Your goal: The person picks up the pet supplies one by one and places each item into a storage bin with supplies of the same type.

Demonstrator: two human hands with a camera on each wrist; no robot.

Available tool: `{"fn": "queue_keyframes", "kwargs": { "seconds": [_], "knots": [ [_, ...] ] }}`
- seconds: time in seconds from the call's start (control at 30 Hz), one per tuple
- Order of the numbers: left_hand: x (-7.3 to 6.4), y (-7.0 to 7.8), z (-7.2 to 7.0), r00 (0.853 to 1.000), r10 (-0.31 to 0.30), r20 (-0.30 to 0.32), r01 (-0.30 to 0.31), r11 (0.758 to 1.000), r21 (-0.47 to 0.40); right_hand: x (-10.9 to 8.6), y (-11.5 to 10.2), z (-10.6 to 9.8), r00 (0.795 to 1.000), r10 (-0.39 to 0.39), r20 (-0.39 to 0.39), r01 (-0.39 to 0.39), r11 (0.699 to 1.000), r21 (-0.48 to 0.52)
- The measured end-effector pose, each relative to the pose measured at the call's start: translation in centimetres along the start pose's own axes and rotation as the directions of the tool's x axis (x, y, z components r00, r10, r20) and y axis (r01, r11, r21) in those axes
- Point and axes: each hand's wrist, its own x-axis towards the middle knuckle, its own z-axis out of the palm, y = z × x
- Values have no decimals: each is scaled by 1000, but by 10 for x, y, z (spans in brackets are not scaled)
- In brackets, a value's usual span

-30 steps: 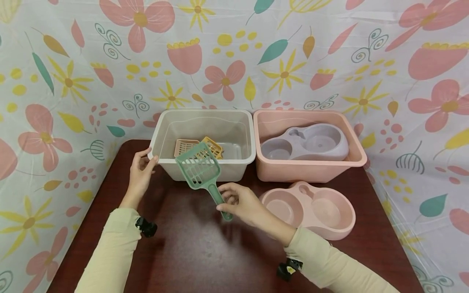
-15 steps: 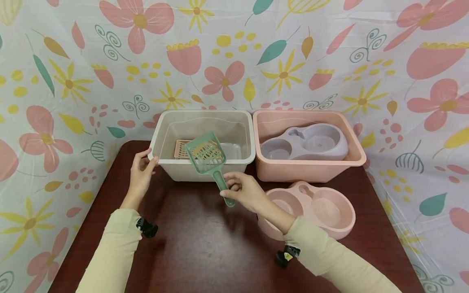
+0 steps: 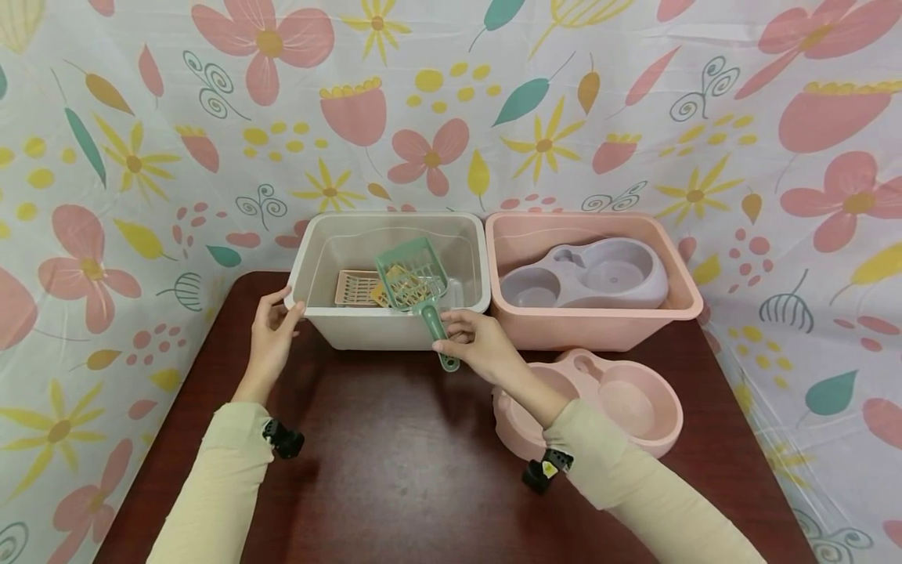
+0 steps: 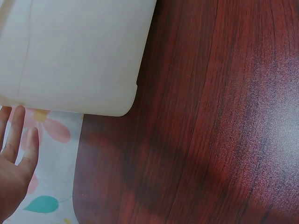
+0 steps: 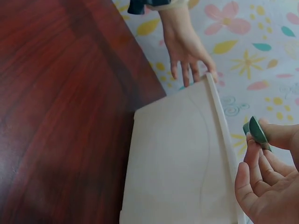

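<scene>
A green slotted litter scoop (image 3: 416, 274) is held by its handle in my right hand (image 3: 482, 345), thumb against fingers. Its head is tilted over the grey litter box (image 3: 395, 329), overlapping the scoops inside. In the right wrist view only the end of the green handle (image 5: 256, 130) shows between thumb and fingers. Inside the box lie a peach scoop (image 3: 351, 287) and a yellow scoop (image 3: 384, 294), partly hidden behind the green one. My left hand (image 3: 273, 337) touches the box's front left corner; its fingers look straight and spread in the left wrist view.
Right of the grey box stands a pink litter box (image 3: 564, 333) holding a lilac double bowl (image 3: 620, 274). A pink double bowl (image 3: 634, 407) sits in front of it, partly behind my right forearm. The dark red table (image 3: 380, 470) meets a flower-patterned cloth behind.
My right hand has moved the green litter scoop forward and slightly right, further over the grey box. The left hand stays at the corner.
</scene>
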Motion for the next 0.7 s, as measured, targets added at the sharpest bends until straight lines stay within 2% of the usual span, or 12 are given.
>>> {"fn": "queue_keyframes", "kwargs": {
  "seconds": [0.47,0.7],
  "knots": [
    [1,-2,0,1000,-14,1,14,1000,-11,32,-4,-8,996,79,-32,-78,997,19],
    [1,0,0,1000,-6,1,6,1000,-11,44,-6,-10,996,73,-53,-73,997,5]
  ]
}}
